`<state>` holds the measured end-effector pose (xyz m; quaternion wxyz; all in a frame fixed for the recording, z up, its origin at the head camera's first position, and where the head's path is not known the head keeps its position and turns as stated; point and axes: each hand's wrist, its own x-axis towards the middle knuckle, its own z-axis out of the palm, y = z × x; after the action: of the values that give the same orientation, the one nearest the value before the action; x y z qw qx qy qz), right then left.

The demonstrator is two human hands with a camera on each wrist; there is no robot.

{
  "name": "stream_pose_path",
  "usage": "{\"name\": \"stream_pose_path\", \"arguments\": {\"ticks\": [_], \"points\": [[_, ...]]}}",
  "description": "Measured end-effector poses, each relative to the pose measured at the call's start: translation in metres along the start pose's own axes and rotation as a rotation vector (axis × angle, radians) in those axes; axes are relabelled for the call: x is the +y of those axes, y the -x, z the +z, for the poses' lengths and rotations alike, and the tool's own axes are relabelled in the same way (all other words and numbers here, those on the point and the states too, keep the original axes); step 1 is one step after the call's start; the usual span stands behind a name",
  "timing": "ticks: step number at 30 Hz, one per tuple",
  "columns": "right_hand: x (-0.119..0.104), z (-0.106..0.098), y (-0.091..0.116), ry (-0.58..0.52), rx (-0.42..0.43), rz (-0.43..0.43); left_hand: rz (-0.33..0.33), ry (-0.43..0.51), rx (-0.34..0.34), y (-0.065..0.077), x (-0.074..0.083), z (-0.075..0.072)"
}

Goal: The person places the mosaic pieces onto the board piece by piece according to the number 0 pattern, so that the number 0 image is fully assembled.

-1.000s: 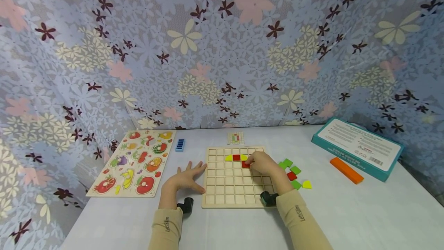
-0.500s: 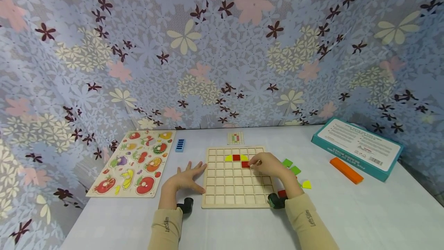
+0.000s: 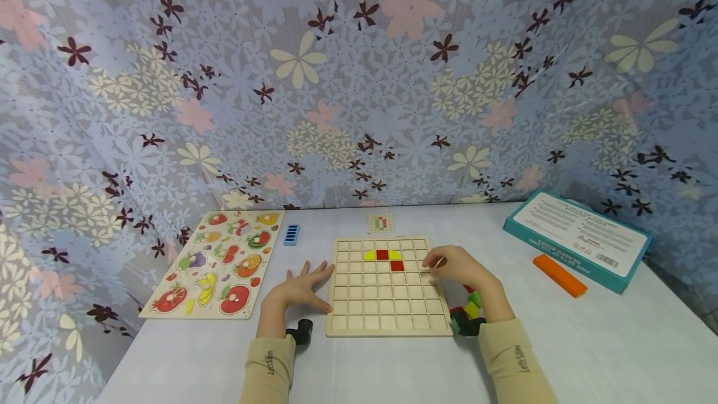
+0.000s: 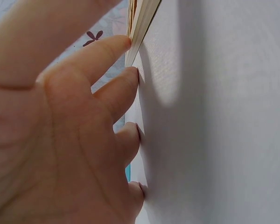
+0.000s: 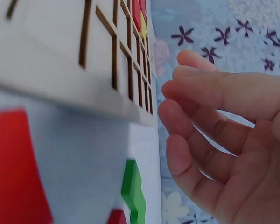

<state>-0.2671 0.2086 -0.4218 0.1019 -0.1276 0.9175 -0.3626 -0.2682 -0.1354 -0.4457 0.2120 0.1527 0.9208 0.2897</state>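
Note:
A wooden grid board lies in the middle of the table. Its upper rows hold a red square between two yellow quarter-round tiles, with another red square one row lower. My left hand is spread on the table, fingertips and thumb at the board's left edge; in the left wrist view a finger touches its side. My right hand hovers over the board's right edge. In the right wrist view its fingers are loosely bent with nothing visible between them.
Loose tiles lie right of the board, partly hidden by my right arm, including a green one and a red one. Behind it is a pattern card. A fruit puzzle, blue block, orange bar and teal box stand around.
My right hand has let go of the lower red square, which stays in its cell, and has moved right to the board's edge. The left hand has not moved.

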Motion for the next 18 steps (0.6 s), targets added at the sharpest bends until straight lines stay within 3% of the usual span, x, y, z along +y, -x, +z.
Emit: {"name": "stream_pose_path", "arguments": {"ticks": [18], "points": [[0.034, -0.019, 0.016, -0.084, -0.021, 0.11, 0.005, 0.01, -0.003, -0.002, -0.002, 0.001]]}}
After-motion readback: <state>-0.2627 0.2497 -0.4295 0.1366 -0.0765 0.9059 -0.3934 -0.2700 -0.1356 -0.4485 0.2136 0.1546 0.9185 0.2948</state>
